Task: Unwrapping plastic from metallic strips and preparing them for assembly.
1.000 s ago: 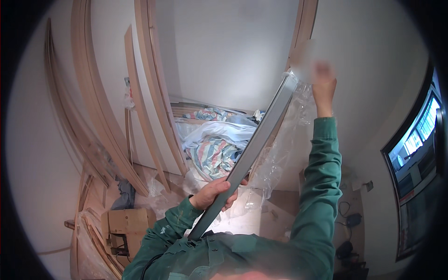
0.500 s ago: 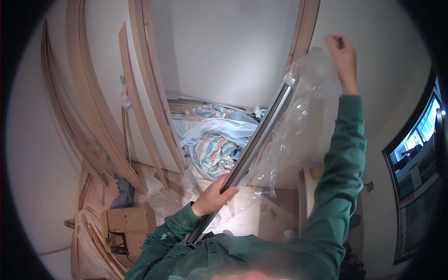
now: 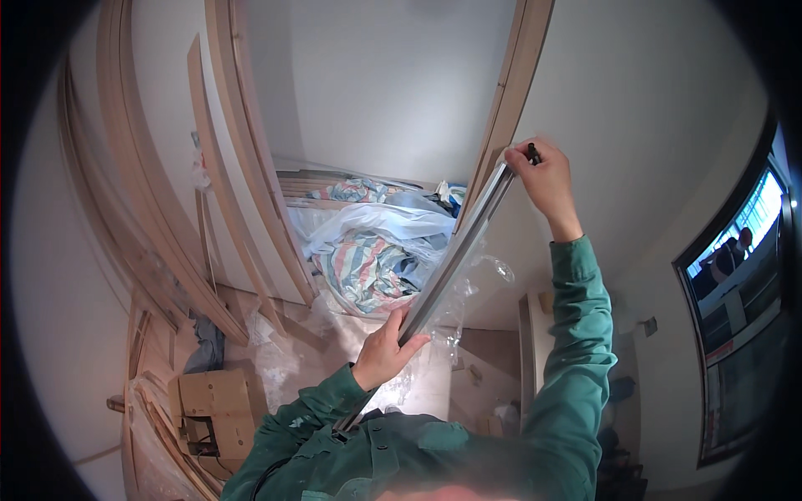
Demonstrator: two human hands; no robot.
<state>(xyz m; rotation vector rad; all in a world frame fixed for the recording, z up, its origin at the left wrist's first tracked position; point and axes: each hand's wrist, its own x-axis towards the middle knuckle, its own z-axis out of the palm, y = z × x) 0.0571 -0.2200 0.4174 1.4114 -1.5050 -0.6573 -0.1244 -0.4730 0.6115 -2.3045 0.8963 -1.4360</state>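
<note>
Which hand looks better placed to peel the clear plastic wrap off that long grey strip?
Probably the right hand: it pinches the top end of the strip, where the plastic wrap opens. The left hand grips the strip lower down, steadying it.

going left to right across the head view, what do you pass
leaning wooden trim strips → cardboard box → left hand → long grey strip → right hand → window

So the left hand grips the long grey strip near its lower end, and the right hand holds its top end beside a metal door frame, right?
Not quite: the head view shows the door frame is wooden, not metal. The left hand does grip the long grey strip low down, and the right hand holds its top.
</note>
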